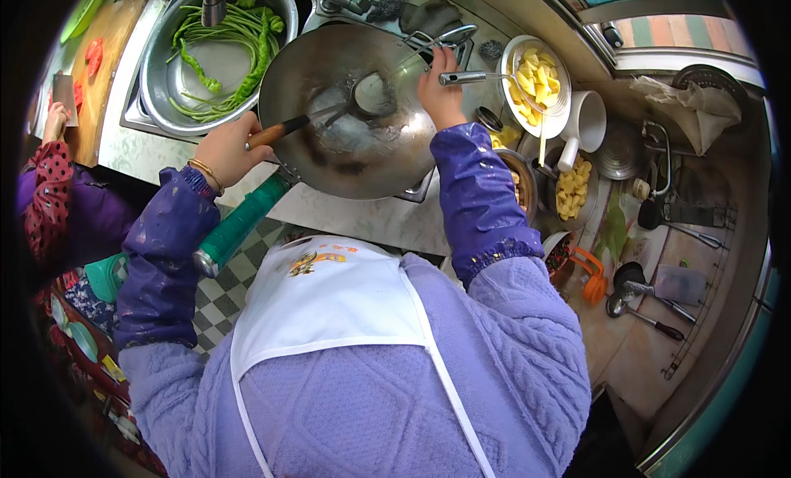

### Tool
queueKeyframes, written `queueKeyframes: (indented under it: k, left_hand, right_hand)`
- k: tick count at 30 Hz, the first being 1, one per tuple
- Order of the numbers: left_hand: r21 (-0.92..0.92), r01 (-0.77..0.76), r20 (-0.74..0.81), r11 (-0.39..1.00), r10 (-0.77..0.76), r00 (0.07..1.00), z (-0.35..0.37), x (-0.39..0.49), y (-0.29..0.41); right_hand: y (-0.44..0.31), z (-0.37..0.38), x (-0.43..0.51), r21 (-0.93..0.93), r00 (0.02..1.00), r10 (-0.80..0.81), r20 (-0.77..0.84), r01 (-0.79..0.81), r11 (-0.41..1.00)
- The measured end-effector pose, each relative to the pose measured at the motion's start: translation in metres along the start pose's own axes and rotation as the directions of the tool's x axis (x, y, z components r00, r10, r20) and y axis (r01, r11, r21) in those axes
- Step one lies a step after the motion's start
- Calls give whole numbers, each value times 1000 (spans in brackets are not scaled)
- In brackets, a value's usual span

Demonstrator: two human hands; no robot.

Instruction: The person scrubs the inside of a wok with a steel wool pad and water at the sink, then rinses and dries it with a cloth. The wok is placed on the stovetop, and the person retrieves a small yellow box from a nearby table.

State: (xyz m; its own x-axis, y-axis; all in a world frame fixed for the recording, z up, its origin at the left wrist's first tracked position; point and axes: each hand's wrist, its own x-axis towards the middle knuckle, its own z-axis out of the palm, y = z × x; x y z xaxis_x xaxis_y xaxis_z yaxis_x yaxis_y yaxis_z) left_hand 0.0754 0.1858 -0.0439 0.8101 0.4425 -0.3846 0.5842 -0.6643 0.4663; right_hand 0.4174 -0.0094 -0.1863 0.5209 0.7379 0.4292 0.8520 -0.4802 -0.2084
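Observation:
In my left hand point(232, 145) is the wooden handle of a metal ladle point(275, 132). The ladle's round bowl rests inside a large steel wok point(395, 159), whose bottom looks wet and shiny. A green-wrapped wok handle point(247, 221) sticks out toward me below my left wrist. My right hand point(442, 85) is at the wok's far right rim, its fingertips by a bent metal wire loop point(457, 38); whether they grip it is hidden. Close to that hand is the silver handle of a strainer point(463, 77), which reaches over a white bowl point(511, 110) of yellow slices.
A metal basin point(148, 82) with long beans and green peppers stands in the sink, left of the wok. At far left, another person's hand point(57, 118) holds a cleaver point(65, 98) on a cutting board point(114, 57). Right: a white pot point(587, 122), food bowls, hanging utensils point(649, 215).

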Motion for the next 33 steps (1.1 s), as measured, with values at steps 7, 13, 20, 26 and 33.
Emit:
queueKeyframes:
  k: [7, 13, 20, 26, 33]
  left_hand:
    - [-360, -28, -93, 933, -6, 996, 10, -27, -30]
    - [-790, 87, -174, 607, -358, 917, 35, -64, -48]
    - [-759, -311, -529, 573, -264, 806, 80, -137, -7]
    - [-575, -743, -806, 341, -78, 587, 65, -98, 42]
    - [-605, -772, -797, 197, -152, 585, 3, -72, 93]
  right_hand:
    - [18, 26, 38, -108, 992, 129, 10, -127, 986]
    - [12, 16, 29, -125, 996, 41, -76, -51, 991]
    - [-84, 4, -16, 438, 887, -324, 328, 161, 884]
    - [-209, -15, 1, 605, 733, -558, 389, 254, 755]
    - [-135, -94, 49, 800, 886, -361, 292, -19, 600]
